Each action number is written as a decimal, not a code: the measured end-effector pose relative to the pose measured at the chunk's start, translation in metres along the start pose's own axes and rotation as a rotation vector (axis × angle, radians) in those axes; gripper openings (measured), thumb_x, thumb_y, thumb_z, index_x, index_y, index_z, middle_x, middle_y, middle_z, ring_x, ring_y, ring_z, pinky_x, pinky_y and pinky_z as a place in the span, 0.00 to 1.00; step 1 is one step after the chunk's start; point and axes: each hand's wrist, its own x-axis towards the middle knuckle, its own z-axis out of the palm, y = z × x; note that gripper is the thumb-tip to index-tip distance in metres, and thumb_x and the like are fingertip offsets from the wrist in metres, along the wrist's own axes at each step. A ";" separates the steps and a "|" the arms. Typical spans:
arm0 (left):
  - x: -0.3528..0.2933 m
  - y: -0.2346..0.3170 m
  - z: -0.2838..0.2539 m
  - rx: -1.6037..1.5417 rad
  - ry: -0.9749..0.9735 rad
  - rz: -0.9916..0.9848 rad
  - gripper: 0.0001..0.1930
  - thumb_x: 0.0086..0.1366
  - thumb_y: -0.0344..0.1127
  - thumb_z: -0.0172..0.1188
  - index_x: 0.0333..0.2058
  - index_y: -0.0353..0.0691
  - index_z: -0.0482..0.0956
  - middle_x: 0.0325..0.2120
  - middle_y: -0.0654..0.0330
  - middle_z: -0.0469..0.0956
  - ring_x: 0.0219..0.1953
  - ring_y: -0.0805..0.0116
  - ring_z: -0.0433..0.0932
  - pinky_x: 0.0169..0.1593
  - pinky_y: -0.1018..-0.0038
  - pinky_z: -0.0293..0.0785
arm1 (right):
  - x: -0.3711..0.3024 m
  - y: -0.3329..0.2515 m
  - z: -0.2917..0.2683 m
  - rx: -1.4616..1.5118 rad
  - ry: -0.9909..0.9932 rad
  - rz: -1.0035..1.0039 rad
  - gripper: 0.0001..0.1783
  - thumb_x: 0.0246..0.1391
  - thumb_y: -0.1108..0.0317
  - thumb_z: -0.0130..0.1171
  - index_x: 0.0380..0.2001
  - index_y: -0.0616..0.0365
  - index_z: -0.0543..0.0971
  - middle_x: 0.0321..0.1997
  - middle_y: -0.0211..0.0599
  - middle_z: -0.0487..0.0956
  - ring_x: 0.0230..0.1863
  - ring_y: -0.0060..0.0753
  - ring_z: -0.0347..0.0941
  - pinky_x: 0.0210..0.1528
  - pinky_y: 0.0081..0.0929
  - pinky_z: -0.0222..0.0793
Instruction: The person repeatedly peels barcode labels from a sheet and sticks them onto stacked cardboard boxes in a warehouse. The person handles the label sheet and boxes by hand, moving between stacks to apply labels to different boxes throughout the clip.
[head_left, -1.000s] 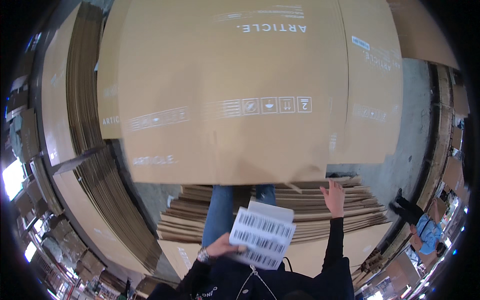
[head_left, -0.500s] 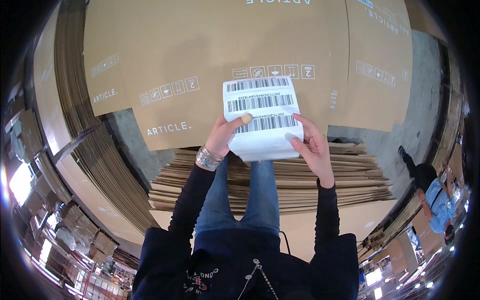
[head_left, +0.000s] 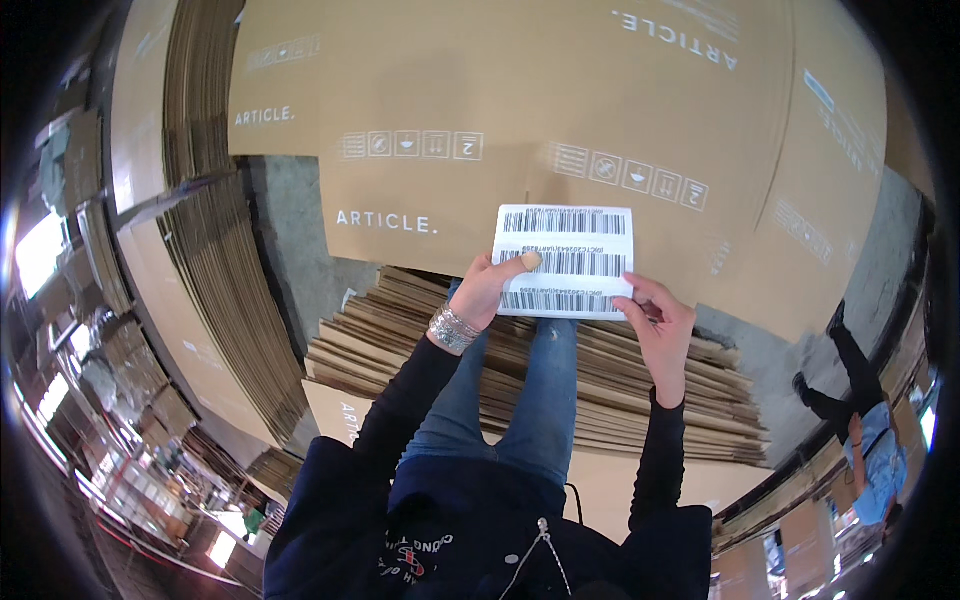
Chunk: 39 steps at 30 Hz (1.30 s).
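Between my hands is a white sheet of barcode labels, held over the near edge of a large flat cardboard sheet. My left hand grips its left side, the thumb lying on top across one barcode and the fingers hidden beneath. At the lower right corner, my right hand pinches the label sheet between thumb and fingers. The cardboard has white printing and handling symbols on it. A silver bracelet circles my left wrist.
Under my legs lies a stack of flattened cardboard. More stacked cardboard stands along the left. Grey concrete floor shows at the right, where a person in a blue top is some way off.
The label sheet now lies flatter, with its lower fold no longer blank toward me. My right hand has shifted to its lower right corner. The whole view has turned somewhat.
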 end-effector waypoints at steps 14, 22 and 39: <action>-0.028 -0.016 -0.161 -0.567 0.418 0.072 0.21 0.62 0.34 0.51 0.53 0.33 0.63 0.47 0.50 0.72 0.46 0.59 0.74 0.48 0.63 0.72 | 0.038 -0.014 0.106 -0.327 -0.286 -0.523 0.09 0.38 0.78 0.63 0.27 0.54 0.81 0.36 0.34 0.78 0.36 0.35 0.75 0.41 0.27 0.71; 0.044 0.013 -0.190 0.013 0.191 -0.018 0.21 0.58 0.30 0.59 0.50 0.32 0.68 0.42 0.56 0.76 0.42 0.66 0.76 0.44 0.71 0.73 | 0.178 0.046 0.029 -0.047 0.097 0.047 0.04 0.50 0.73 0.57 0.31 0.59 0.77 0.28 0.26 0.76 0.30 0.16 0.70 0.32 0.17 0.68; 0.380 0.124 -0.131 1.463 0.486 0.387 0.16 0.46 0.48 0.67 0.37 0.61 0.82 0.65 0.57 0.25 0.65 0.48 0.19 0.54 0.34 0.19 | 0.526 0.108 -0.098 0.076 0.276 -0.052 0.06 0.55 0.70 0.53 0.37 0.57 0.74 0.34 0.27 0.74 0.36 0.19 0.69 0.36 0.19 0.67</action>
